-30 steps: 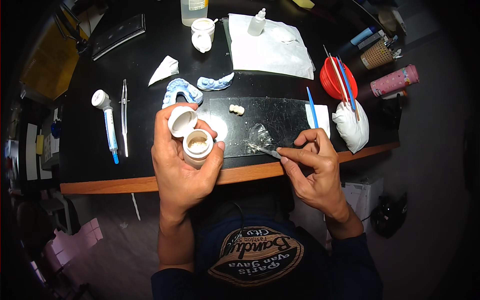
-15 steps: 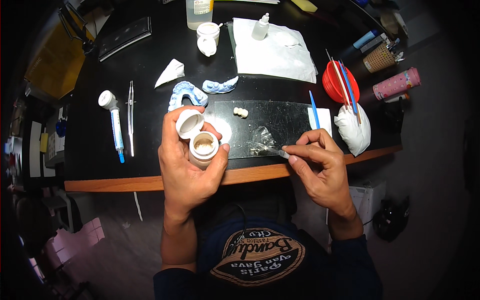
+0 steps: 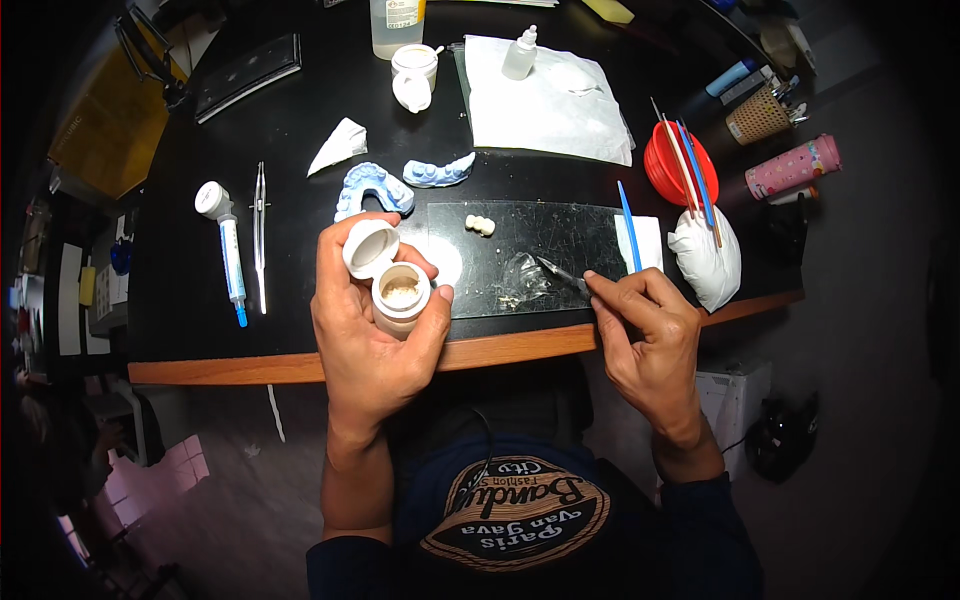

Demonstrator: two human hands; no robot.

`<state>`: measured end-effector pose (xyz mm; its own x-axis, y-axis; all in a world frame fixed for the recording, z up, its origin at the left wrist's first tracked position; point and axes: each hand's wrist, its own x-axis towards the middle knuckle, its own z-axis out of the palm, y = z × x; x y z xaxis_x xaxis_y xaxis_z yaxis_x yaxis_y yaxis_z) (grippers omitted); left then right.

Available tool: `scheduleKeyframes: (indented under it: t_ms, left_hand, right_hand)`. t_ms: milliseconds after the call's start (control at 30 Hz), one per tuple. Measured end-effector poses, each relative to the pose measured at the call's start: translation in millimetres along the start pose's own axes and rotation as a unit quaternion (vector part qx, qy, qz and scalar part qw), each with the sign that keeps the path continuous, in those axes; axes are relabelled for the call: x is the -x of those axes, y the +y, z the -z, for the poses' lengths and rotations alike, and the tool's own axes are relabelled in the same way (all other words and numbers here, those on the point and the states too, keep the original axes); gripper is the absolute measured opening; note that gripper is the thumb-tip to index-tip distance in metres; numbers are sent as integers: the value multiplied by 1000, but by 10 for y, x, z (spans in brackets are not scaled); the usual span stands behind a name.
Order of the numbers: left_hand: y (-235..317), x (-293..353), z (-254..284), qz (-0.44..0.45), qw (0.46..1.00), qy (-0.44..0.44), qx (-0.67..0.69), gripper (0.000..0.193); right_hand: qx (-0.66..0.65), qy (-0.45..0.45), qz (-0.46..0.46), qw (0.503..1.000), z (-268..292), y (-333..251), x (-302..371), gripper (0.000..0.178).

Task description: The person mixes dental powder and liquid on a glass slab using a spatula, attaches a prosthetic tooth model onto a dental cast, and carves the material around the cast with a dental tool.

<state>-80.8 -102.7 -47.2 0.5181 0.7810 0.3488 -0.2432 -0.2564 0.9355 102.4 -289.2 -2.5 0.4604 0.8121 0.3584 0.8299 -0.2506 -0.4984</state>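
Note:
My left hand is wrapped round a small white jar with its flip lid up; pale powder shows inside. Between the fingertips of my right hand is a slim metal spatula, its dark narrow end pointing left over a glass slab. A clear wet smear lies on the slab, with a small heap of pale powder near its lower left. Tooth-coloured dental crowns sit farther back on the glass. Blue dental models stand just beyond my left hand.
Tweezers and a syringe-like tube lie at left. A second open white jar and a dropper bottle stand behind. At right are a red bowl, a white bag and a blue stick.
My right hand has shifted slightly right and turned the spatula, so its end now points up and left above the slab. My left hand has moved slightly left with the jar.

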Motion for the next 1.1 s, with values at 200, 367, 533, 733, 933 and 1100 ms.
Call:
scheduleKeyframes:
  t_ms: [200,367,533,733,933,1100]
  left_hand:
    - [-2,1,0,1,1000,0,4,59]
    - [-17,2,6,0,1000,0,6,59]
    - [2,1,3,3,1000,-3,11,59]
    - [-4,-2,12,-2,1000,-6,1,60]
    - [-14,0,6,-5,1000,-2,3,60]
    - [-31,-3,7,-12,1000,-1,-5,60]
  right_hand:
    - [-12,-4,0,1000,-13,-33,2,29]
    - [-30,-18,5,999,-2,-48,42,29]
    - [-17,-23,12,1000,-24,-54,78,29]
    - [-8,-11,40,999,-125,-132,146,34]
    - [0,-14,53,998,-163,-165,182,37]
    - [-4,-17,61,998,-186,-185,171,36]
